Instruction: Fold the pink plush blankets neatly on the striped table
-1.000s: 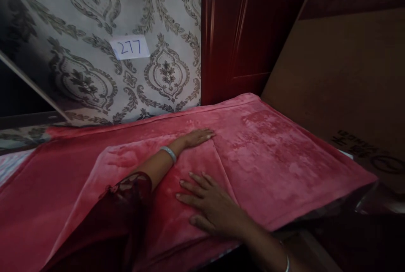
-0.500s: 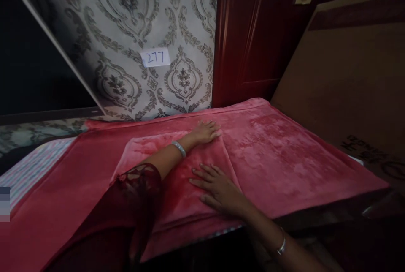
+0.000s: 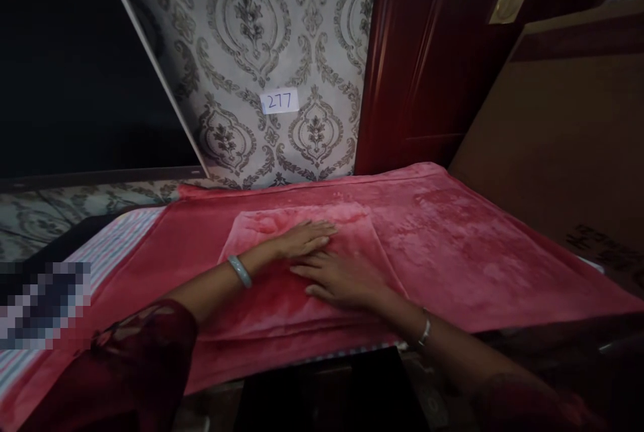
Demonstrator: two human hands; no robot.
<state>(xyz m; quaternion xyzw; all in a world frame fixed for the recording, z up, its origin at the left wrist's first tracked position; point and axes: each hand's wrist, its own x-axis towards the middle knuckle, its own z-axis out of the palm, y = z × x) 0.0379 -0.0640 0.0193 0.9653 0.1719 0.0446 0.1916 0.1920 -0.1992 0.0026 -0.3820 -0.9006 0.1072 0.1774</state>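
Note:
A folded pink plush cloth [image 3: 282, 311] lies in the middle of a larger red-pink plush blanket [image 3: 453, 257]. On top of the folded cloth my left hand [image 3: 308, 239] rests palm down with its fingers stretched out. Close below it my right hand [image 3: 342, 279] also lies flat on the cloth, somewhat blurred, its fingertips near the left hand. Neither hand grips anything. A pale bangle [image 3: 240, 272] circles my left wrist, and a silver bracelet [image 3: 425, 327] is on the right one.
A striped cloth [image 3: 121, 234] shows at the blanket's left edge. Behind stand a dark screen [image 3: 90, 70] and a patterned wall with a paper label [image 3: 280, 100] reading 277. A large cardboard box [image 3: 568, 143] leans at the right beside a dark red door panel [image 3: 402, 70].
My left hand has drawn back from the far edge of the folded cloth toward me, close to my right hand. The camera view has shifted left.

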